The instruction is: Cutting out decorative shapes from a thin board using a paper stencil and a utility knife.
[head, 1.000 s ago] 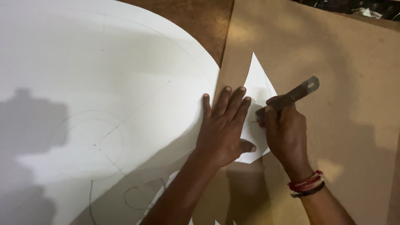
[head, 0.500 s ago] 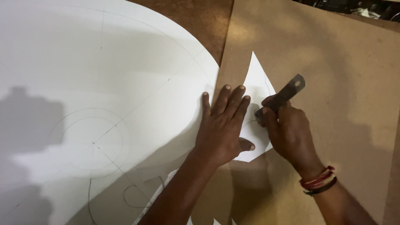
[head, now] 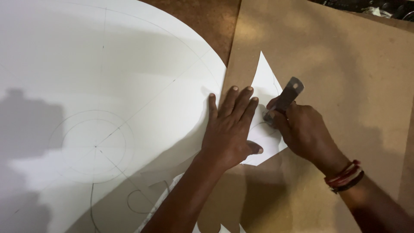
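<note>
Paper comes first: a small white triangular paper piece lies on a tan sheet of hardboard, its sharp tip pointing toward twelve o'clock and its long axis running from that tip down to a broad base near six o'clock, leaning slightly toward five. A faint pencil curve crosses its lower half.

The left hand lies flat and open on the piece's nine o'clock side, fingers spread and pointing toward twelve o'clock, the thumb tucked out at four o'clock on the paper's lower edge. It covers much of the triangle's left edge.

The right hand is closed in a grip around a flat grey metal knife handle, whose free end, with a small hole, points toward one o'clock while the working end slants down toward seven o'clock onto the paper. The blade tip is hidden by the fingers, so its exact contact cannot be told. Red and dark thread bands circle the right wrist.

At nine o'clock of the hands lies a large white round-edged sheet marked with pencil circles and radial lines; its curved edge runs just beside the left hand's little finger. A strip of brown tabletop shows at twelve o'clock between the two sheets.
</note>
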